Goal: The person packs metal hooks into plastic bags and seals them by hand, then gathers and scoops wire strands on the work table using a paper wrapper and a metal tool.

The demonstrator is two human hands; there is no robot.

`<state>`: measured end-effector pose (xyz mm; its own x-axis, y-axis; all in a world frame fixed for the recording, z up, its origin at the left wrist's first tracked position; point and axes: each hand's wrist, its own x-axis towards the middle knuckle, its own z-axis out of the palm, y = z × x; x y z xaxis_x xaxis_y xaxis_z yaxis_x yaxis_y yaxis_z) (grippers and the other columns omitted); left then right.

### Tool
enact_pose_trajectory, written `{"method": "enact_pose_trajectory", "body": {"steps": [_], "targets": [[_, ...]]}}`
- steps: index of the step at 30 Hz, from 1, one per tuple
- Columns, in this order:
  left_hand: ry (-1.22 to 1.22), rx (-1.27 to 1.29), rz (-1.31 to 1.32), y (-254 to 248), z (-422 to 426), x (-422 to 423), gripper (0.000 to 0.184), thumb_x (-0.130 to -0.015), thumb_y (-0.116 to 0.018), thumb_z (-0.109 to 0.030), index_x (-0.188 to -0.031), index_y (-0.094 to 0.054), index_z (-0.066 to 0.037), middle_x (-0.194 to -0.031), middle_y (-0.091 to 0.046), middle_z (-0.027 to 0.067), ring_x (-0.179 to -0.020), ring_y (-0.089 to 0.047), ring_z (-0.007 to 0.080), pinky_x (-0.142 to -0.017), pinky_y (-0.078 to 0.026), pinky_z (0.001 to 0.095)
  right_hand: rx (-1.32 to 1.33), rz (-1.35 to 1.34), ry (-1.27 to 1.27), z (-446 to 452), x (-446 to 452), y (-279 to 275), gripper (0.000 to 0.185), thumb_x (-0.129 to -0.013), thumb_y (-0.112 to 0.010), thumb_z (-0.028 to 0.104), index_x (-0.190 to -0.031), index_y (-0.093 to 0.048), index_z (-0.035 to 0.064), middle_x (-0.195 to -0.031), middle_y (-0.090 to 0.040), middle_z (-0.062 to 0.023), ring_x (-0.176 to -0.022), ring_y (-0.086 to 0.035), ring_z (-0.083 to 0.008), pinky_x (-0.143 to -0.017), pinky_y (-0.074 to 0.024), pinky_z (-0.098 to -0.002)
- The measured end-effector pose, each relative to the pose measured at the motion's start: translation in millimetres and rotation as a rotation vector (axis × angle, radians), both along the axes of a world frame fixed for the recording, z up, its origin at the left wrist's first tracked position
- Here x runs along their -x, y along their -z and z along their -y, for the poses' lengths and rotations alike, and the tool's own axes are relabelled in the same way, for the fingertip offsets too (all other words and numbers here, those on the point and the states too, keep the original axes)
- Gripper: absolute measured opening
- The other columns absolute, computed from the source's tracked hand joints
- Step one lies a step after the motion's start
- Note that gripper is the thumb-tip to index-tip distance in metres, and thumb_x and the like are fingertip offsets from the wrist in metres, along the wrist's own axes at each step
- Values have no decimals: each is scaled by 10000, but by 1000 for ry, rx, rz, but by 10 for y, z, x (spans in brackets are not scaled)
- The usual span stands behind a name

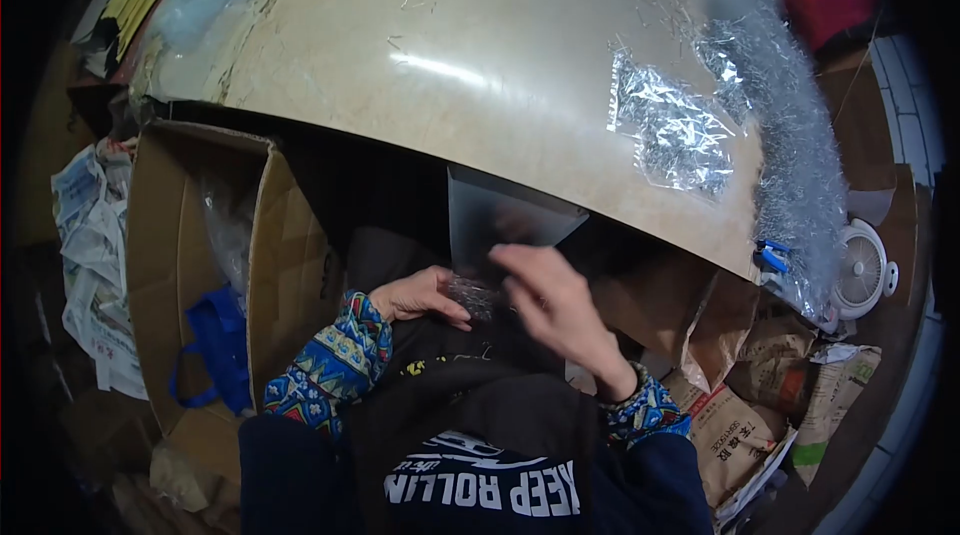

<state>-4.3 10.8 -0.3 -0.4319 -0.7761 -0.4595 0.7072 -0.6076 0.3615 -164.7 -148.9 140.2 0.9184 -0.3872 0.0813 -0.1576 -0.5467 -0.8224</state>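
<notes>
Over my lap, my left hand is closed on a bunch of thin, shiny wire-like pieces, which stick out past the fingertips. Just to its right is my right hand, apart from the bunch, its fingers smeared by motion. I cannot make out whether it holds anything. Dark clothing lies under both hands, and a grey panel stands behind them below the table edge.
A pale table spans the far side, with loose wire-like pieces and a clear bag on it. An open cardboard box with a blue bag stands left. Right are a white fan and paper sacks.
</notes>
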Motion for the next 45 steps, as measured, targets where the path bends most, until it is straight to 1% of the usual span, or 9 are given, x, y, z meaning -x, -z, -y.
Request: {"method": "enact_pose_trajectory", "body": {"steps": [10, 13, 16, 18, 24, 28, 31, 38, 45], "targets": [[49, 213, 329, -559, -18, -60, 455, -790, -750, -10, -1227, -623, 3, -1102, -681, 68, -989, -630, 107, -912, -494, 242, 177, -267, -90, -132, -19, -136, 534, -800, -754, 316, -1211, -582, 22, -1006, -628, -152, -905, -616, -323, -729, -516, -394], [117, 422, 631, -768, 147, -197, 357, -798, -763, -37, -1135, -652, -2, -1037, -684, 45, -923, -605, 78, -844, -496, 236, 221, -70, -87, -153, -168, 49, 217, -847, -708, 158, -985, -619, 17, -794, -631, -117, -644, -628, -297, -543, -505, -365], [-56, 275, 212, -816, 104, -300, 567, -837, -687, 30, -1356, -460, 53, -1273, -584, 205, -1127, -618, 293, -879, -550, 356, 196, 425, 213, 180, -356, -319, 99, -865, -679, 74, -855, -593, 25, -668, -595, -130, -580, -616, -300, -502, -481, -363], [-90, 292, 168, -852, 84, -346, 631, -850, -648, 65, -1415, -367, 68, -1374, -488, 262, -1193, -564, 393, -891, -561, 414, 523, 73, 292, 479, -354, -261, 105, -881, -665, 82, -832, -587, 32, -631, -576, -128, -548, -600, -289, -483, -460, -363], [-85, 318, 403, -1462, 249, -592, 445, -889, -609, 53, -1319, -499, 78, -1301, -561, 244, -1175, -589, 346, -915, -545, 373, 795, 14, 604, 1404, -473, -260, 158, -907, -646, 197, -833, -596, 67, -622, -571, -109, -532, -577, -268, -509, -431, -376], [-90, 547, 1383, -1786, 1098, -770, 386, -881, -651, -19, -1260, -580, 4, -1165, -667, 161, -1088, -647, 218, -917, -510, 310, 906, 49, 679, 1573, -415, -290, 173, -890, -645, 213, -808, -585, 72, -695, -613, -75, -655, -596, -243, -653, -437, -371], [131, 1062, 2264, -1582, 1936, -834, 826, -896, -609, -453, -1476, -258, 20, -1493, -358, 210, -1410, -319, 325, -1159, -178, 533, 733, 201, 898, 1777, -31, -321, 259, -862, -672, 244, -1012, -646, 35, -929, -652, -139, -900, -607, -290, -808, -449, -392], [595, 1296, 1986, -1576, 2995, -694, 993, -867, -516, -651, -1513, -137, 1, -1563, -219, 196, -1467, -182, 306, -1151, -32, 609, -444, -258, 953, 2356, 1068, -482, 791, -824, -764, 367, -1351, -405, -101, -1207, -549, -208, -993, -579, -246, -831, -483, -354], [643, 1286, 1700, -1562, 3440, -435, 1200, -735, -709, -633, -1529, -43, -27, -1582, -106, 226, -1487, -68, 319, -1142, 37, 612, -547, -353, 582, 2373, 521, -666, 896, -770, -797, 460, -1347, -414, -107, -1130, -556, -187, -1033, -534, -218, -862, -458, -343]]}}
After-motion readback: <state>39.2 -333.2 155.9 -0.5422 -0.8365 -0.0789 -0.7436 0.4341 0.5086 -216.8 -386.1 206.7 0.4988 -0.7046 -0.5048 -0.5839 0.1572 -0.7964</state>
